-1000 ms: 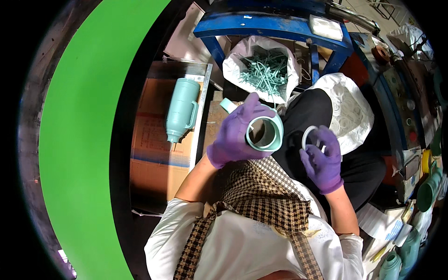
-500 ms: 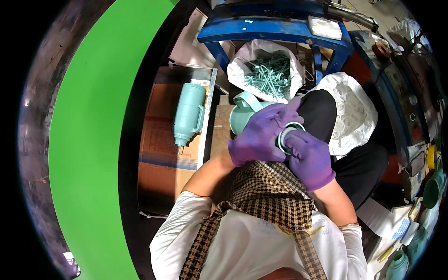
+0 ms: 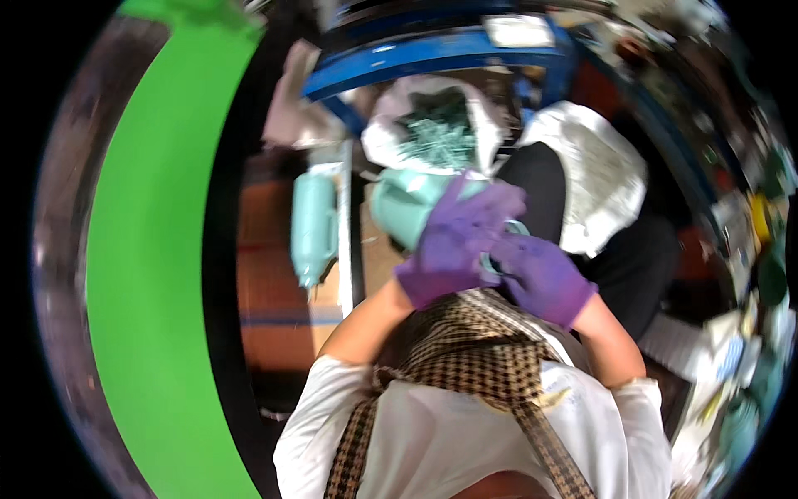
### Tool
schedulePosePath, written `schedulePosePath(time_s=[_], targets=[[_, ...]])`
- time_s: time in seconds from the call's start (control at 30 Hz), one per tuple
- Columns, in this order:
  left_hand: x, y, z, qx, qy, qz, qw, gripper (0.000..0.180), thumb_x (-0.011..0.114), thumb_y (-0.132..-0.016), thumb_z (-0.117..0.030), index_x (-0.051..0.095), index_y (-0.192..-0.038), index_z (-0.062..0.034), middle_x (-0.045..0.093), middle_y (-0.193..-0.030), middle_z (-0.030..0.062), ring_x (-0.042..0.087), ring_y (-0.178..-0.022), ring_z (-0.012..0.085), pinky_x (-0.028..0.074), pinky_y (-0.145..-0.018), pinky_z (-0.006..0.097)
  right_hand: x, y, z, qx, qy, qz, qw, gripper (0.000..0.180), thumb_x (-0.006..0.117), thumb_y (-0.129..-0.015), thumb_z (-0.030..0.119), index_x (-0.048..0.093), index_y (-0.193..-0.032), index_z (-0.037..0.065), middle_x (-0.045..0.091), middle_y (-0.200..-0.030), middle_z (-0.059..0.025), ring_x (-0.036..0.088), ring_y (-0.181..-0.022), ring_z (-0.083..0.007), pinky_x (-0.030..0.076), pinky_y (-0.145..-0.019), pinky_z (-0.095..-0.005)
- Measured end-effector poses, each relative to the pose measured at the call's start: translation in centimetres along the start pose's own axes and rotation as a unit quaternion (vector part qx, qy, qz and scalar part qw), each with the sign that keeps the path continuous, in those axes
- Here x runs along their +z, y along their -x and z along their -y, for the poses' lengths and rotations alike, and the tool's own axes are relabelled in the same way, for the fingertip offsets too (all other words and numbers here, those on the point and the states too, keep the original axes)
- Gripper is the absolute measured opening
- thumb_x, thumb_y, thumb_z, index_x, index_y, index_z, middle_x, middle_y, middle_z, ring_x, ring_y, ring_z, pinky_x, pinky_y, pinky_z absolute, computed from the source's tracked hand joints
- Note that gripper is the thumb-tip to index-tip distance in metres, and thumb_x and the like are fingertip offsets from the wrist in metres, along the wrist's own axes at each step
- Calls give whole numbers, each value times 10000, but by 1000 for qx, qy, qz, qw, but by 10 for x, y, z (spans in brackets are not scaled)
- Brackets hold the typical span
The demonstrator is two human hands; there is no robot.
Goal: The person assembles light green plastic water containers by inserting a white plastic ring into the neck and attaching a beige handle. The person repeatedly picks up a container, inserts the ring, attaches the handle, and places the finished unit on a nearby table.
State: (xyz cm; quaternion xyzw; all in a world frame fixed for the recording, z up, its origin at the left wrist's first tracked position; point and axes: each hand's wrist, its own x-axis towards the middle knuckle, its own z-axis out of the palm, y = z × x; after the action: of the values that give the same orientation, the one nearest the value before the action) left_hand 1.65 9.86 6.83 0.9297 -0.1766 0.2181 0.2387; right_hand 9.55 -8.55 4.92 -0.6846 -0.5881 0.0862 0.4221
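A light green thermos flask casing (image 3: pixel 403 208) with a handle lies tilted across my lap, its open end toward my right. My left hand (image 3: pixel 457 245), in a purple glove, is wrapped over the casing near that end. Its fingers reach over the top. My right hand (image 3: pixel 544 279), gloved alike, is closed at the ringed mouth of the casing, its fingers curled at the rim. Both hands nearly meet there and cover most of the opening, of which only slivers show. Motion blur hides the finer detail of the fingers.
A second green flask casing (image 3: pixel 314 224) lies in a cardboard-lined box at left. Ahead stand a white sack of green strips (image 3: pixel 440 141) and another white sack (image 3: pixel 594 191). A blue bench (image 3: pixel 432 54) spans behind; a bright green strip (image 3: pixel 158 249) runs along the left.
The view has shifted and blurred, so the surroundings sit further left. My right fingers have come closer over the casing's mouth, hiding more of it; both hands stay on the casing.
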Motion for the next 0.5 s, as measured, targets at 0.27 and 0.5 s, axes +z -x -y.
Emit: schedulePosePath(time_s=[0.27,0.5], targets=[[0,-19,-30,79,-196,71,975,447,704,-831,-441,662,-1108,-92,649,-1277,58,517,-1317,332,181,-1155,674,-27,94,24,79,-172,-178,966,243,700,-894,166,711,-1108,53,700,-1056,-177,677,-909,-346,538,-864,-398],[4,34,-54,379,-360,195,830,367,563,-932,-325,579,-1296,-274,526,-1436,-120,491,-1293,155,416,-858,369,-167,362,0,269,481,-500,668,173,707,-762,-40,731,-913,41,718,-967,-104,690,-896,-255,540,-813,-359]])
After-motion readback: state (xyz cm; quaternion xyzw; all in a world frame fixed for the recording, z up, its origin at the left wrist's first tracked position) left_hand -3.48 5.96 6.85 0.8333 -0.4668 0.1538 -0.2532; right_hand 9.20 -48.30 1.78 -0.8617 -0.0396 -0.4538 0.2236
